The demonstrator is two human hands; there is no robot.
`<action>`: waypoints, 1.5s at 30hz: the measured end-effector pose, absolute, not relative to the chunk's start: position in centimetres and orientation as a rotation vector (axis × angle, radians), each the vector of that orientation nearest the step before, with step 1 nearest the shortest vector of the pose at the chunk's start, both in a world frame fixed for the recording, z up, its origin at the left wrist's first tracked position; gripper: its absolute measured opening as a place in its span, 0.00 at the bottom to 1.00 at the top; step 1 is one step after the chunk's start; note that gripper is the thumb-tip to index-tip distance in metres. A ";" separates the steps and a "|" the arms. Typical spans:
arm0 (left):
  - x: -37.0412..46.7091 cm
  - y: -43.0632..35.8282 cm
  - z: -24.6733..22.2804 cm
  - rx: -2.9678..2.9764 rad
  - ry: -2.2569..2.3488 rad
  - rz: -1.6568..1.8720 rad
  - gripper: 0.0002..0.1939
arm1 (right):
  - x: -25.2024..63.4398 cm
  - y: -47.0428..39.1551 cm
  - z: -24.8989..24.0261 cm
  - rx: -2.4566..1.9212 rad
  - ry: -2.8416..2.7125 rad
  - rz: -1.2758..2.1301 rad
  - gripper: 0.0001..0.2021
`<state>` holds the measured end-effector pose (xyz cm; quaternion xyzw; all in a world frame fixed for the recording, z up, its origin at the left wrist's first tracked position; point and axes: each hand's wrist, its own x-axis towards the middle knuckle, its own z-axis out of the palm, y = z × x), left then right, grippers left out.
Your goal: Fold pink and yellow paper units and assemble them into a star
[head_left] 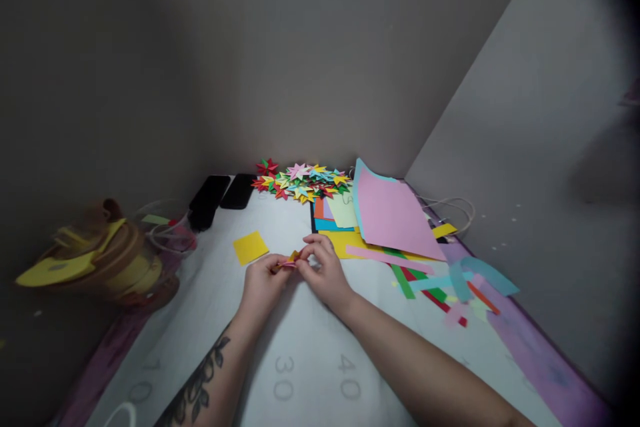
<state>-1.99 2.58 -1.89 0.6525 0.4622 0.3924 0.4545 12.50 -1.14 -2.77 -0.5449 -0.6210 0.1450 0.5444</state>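
Orange-and-pink folded paper piece [291,259] (small, creased), pinched between both hands' fingers [306,255]

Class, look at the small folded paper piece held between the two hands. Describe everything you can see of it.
The folded paper piece is small, showing orange-yellow with a pink edge; its exact shape is too small to tell. It looks like thin coloured craft paper. It sits just above the white mat, pinched between the fingertips of the left hand and the right hand, near a loose yellow square.

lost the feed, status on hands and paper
Left hand and right hand pinch folded paper piece. Yellow square beside. Nothing blocking.
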 end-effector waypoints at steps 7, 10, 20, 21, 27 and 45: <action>-1.7 2.5 -1.4 1.461 1.161 0.957 0.07 | 12.7 -1.3 -2.7 -1.276 -1.525 0.319 0.03; -1.7 2.4 -1.2 1.444 1.137 0.941 0.09 | 12.6 -1.3 -2.5 -1.277 -1.515 0.340 0.04; -1.5 1.9 -0.9 1.444 1.013 0.751 0.15 | 12.1 -0.7 -2.8 -1.149 -1.009 0.925 0.17; -1.5 1.9 -0.9 1.449 1.002 0.741 0.16 | 12.1 -0.7 -2.8 -1.131 -0.967 0.998 0.19; -1.6 1.9 -0.5 1.422 0.974 0.689 0.16 | 12.2 -0.8 -3.0 -1.112 -0.969 1.029 0.16; -1.8 2.5 -0.9 1.186 0.973 0.855 0.12 | 12.2 -0.6 -3.3 -1.047 -0.962 0.980 0.19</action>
